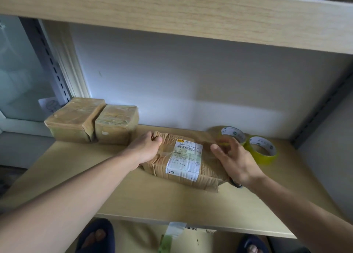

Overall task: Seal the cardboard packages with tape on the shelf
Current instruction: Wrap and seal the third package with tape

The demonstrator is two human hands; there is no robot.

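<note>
A crumpled brown cardboard package with a white shipping label lies in the middle of the wooden shelf. My left hand grips its left end, fingers curled over the edge. My right hand is at its right end, blurred. Its thumb and fingers sit around a yellow tape roll, and a glossy strip of clear tape stretches from there over the package's top. A second yellow tape roll lies just to the right.
Two taped cardboard boxes stand side by side at the shelf's back left. A dark scissors handle pokes out under my right wrist. An upper shelf board hangs overhead. A lower shelf's carton and my feet show below.
</note>
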